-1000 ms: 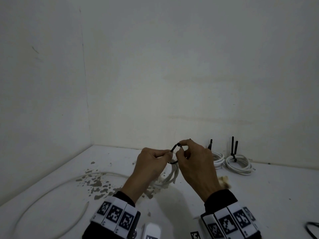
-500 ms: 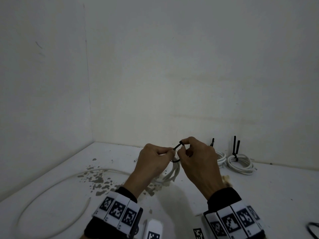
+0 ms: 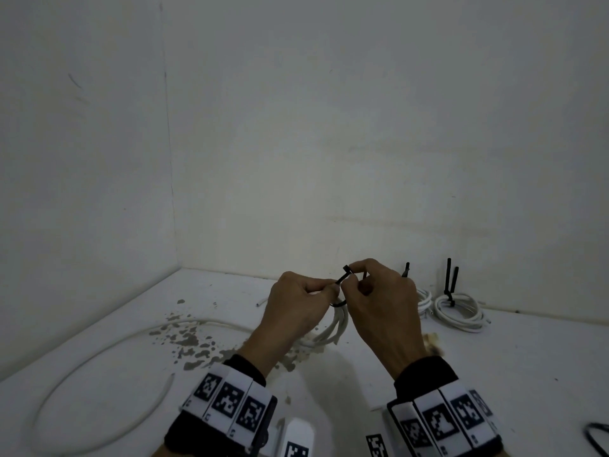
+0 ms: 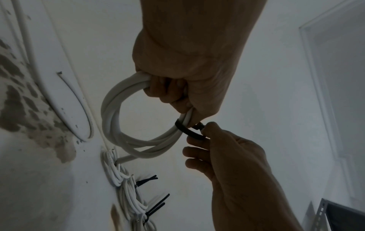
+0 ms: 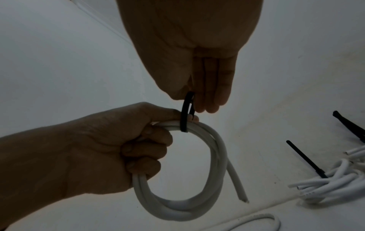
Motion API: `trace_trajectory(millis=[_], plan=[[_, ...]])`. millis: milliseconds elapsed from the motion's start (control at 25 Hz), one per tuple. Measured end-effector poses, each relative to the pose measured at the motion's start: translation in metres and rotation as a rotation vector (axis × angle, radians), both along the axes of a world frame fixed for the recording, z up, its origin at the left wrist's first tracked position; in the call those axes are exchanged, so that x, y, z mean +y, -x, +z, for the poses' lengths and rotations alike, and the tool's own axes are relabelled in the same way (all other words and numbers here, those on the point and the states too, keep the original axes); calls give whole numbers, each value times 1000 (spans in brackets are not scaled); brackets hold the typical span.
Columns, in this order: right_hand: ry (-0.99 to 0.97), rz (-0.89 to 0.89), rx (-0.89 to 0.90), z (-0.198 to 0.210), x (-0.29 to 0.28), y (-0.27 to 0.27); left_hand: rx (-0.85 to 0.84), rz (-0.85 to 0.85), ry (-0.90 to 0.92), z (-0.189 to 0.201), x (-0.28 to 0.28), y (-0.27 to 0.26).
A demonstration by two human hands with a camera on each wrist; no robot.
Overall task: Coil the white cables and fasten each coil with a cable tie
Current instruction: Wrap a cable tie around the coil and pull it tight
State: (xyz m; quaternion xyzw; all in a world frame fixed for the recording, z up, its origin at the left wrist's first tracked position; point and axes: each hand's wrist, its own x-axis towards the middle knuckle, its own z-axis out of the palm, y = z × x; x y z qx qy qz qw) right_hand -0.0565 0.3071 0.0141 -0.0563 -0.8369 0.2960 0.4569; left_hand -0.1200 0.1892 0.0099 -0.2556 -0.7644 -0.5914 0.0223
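While left hand (image 5: 110, 150) grips the coiled white round cable (image 5: 197, 176) held above the white surface (image 3: 494, 374), right hand (image 5: 197, 70) pinches black plastic cable tie (image 5: 185, 112) looped loosely round the strands just right of left thumb. Tie tail points up and away from coil; likely pull along that axis with right hand to cinch. Tied coils (image 3: 458, 310) far right.

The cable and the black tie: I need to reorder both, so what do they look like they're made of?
White cable coil: seemingly smooth, matte plastic sheathing; it bends in rounded loops without kinking. Black cable tie: apparently a thin, flexible plastic strap, nylon perhaps, curving tightly around the strands.
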Motion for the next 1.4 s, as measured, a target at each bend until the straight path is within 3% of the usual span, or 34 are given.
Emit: trace_trajectory(millis=[200,360,760,960,1400], plan=[[34,-52,43,-2,-1,0,17,21,-15,2,0,-1],[-7,-28,-3,-1,1,0,64,17,32,2,-3,-2],[-90,119,-178,13,9,-7,15,6,-45,4,0,-5],[-277,157,-352,15,-1,-18,-297,88,-242,13,-4,-10],[-206,121,-5,2,-3,-6,-268,8,-259,19,-2,-16]])
